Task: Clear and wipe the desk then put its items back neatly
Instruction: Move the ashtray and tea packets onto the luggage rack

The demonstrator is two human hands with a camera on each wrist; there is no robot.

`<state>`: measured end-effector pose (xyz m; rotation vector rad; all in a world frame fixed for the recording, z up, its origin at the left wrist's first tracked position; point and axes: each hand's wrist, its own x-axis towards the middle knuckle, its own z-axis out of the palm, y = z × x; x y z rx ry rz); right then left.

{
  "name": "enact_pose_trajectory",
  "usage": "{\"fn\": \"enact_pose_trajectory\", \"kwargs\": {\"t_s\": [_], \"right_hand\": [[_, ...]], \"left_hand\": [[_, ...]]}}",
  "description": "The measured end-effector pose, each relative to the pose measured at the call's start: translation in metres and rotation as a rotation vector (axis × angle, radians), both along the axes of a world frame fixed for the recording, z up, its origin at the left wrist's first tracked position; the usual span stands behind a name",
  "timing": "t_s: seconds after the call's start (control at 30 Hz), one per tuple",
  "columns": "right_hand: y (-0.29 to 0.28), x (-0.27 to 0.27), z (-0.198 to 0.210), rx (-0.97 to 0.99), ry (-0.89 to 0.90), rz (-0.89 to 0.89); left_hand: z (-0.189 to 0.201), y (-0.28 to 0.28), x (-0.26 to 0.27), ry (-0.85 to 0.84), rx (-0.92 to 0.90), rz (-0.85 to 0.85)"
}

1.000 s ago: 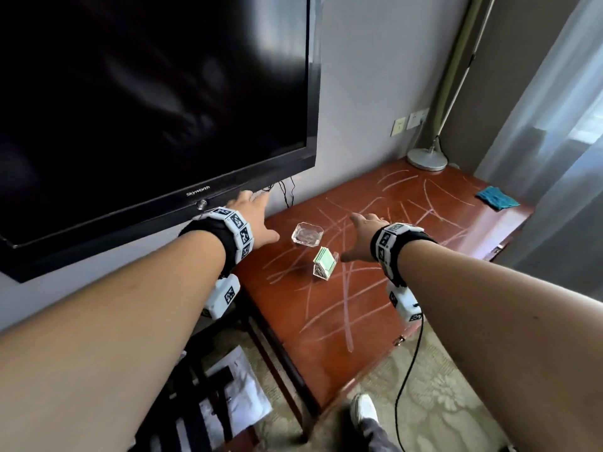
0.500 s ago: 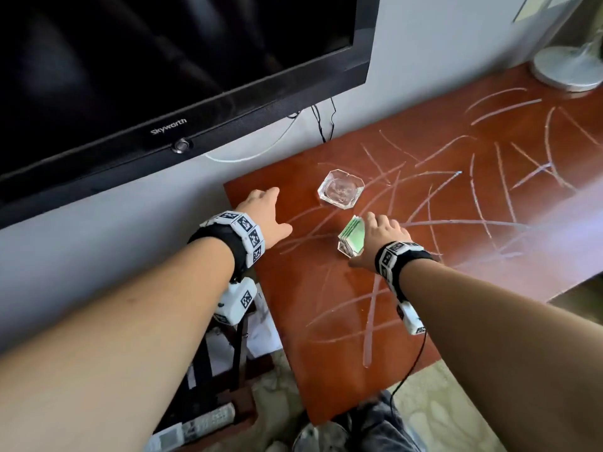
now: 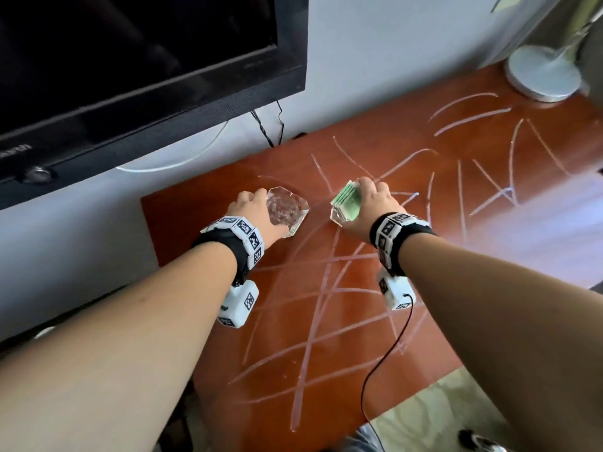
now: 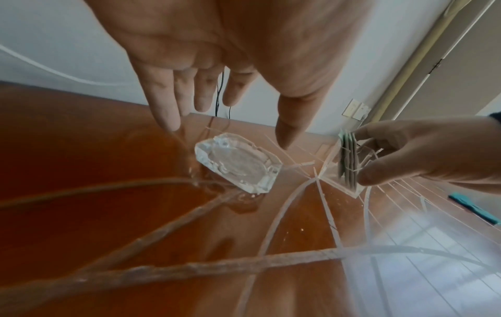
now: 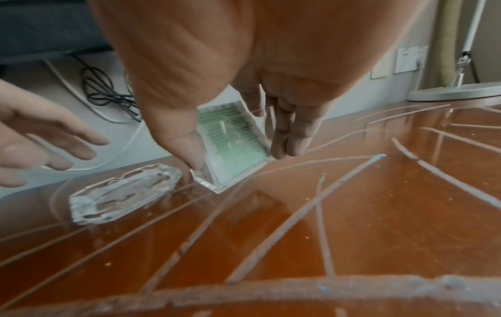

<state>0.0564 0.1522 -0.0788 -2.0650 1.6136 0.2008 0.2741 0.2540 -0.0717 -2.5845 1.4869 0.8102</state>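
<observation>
A clear glass ashtray (image 3: 288,212) (image 4: 238,163) (image 5: 122,193) sits at the back left of the reddish wooden desk (image 3: 359,321), which is streaked with white lines. My left hand (image 3: 261,212) (image 4: 226,133) hovers over the ashtray, fingers straight at its far side and thumb at its near side, a gap showing in the left wrist view. Right of it, my right hand (image 3: 368,203) (image 5: 240,156) pinches a clear holder of green packets (image 3: 346,203) (image 4: 344,163) (image 5: 233,139) between thumb and fingers, tilted on the desk.
A black TV (image 3: 130,60) hangs on the wall above the desk's left end, with cables (image 3: 270,125) dangling below it. A lamp base (image 3: 543,73) stands at the back right. A blue cloth (image 4: 474,208) lies further right on the desk.
My left hand has moved right from the desk's left edge to over the ashtray. My right hand has closed round the packet holder. The head camera has come closer.
</observation>
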Motion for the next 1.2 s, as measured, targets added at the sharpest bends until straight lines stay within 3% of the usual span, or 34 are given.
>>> {"fn": "enact_pose_trajectory", "kwargs": {"t_s": [0.3,0.67,0.93,1.2], "right_hand": [[-0.033,-0.019,-0.017,0.047,0.028,-0.027],[-0.029,-0.032,-0.016,0.038,0.035,-0.048],[0.006,-0.002,0.027,-0.032,0.024,-0.024],[0.105,0.071,0.11,-0.16,0.034,0.137]], "left_hand": [[-0.047,-0.031,-0.026,-0.117,-0.04,0.059],[-0.054,-0.033,-0.023,-0.147,-0.043,0.033],[-0.004,0.021,0.014,-0.133,-0.05,0.064],[0.088,0.146,0.093,-0.162,-0.102,0.004]]}}
